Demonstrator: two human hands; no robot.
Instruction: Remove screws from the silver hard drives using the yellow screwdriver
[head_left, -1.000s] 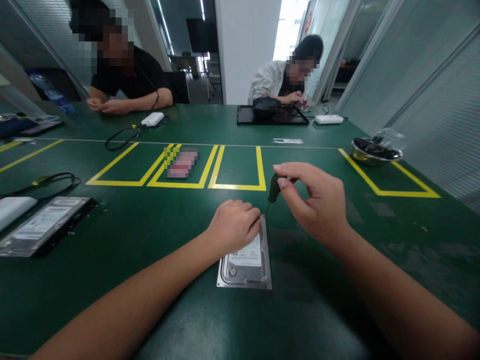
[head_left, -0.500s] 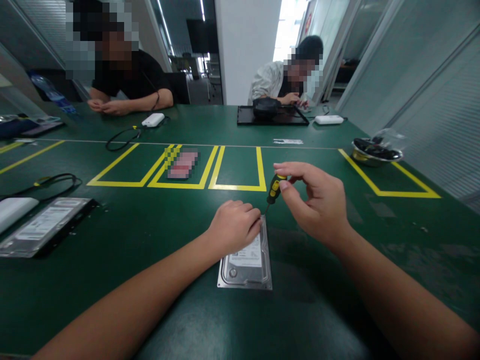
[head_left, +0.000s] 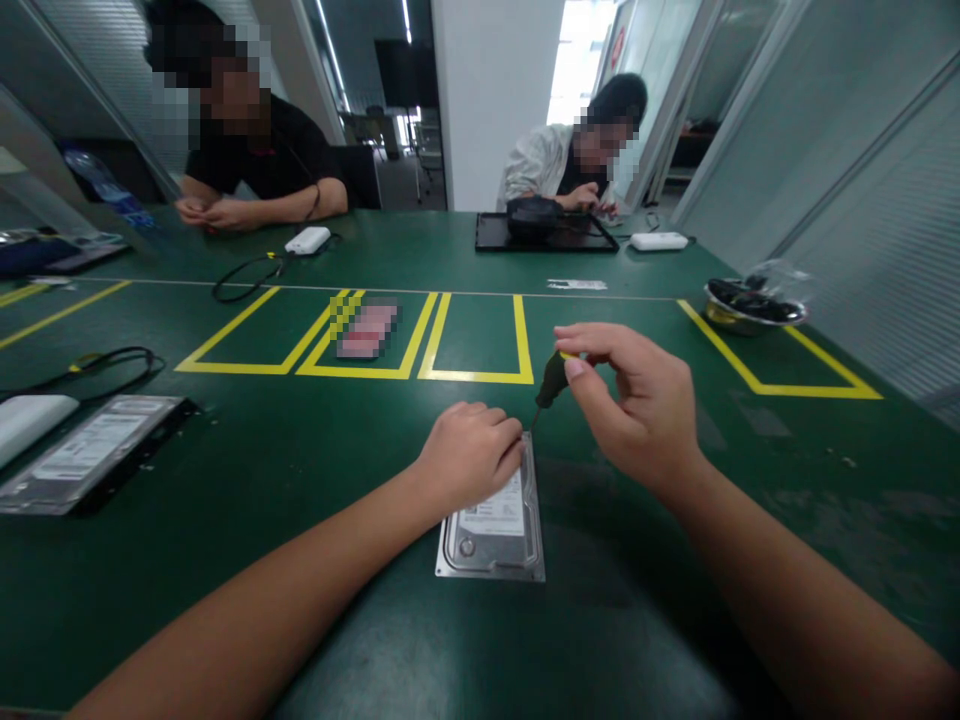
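Note:
A silver hard drive (head_left: pixel 491 555) with a white label lies flat on the green table in front of me. My left hand (head_left: pixel 472 455) rests over its far part, fingers curled and pressed on it, covering much of the label. In my right hand (head_left: pixel 637 400), thumb and fingertips pinch the top of a dark green and yellow screwdriver (head_left: pixel 553 380). The screwdriver leans a little, with its thin shaft pointing down at the drive's far right corner. Whether a screw sits under the tip is too small to make out.
Another hard drive (head_left: pixel 97 450) lies at left beside a white power bank (head_left: pixel 34 425) with a cable. Yellow tape frames cross the table; one holds a blurred pink object (head_left: pixel 367 332). A metal bowl (head_left: pixel 754 310) of dark items stands at right. Two people sit opposite, near a black tray (head_left: pixel 581 238).
The screwdriver's handle has turned in my right fingers, so its yellow patches no longer face me. My left hand and the drive stay in place.

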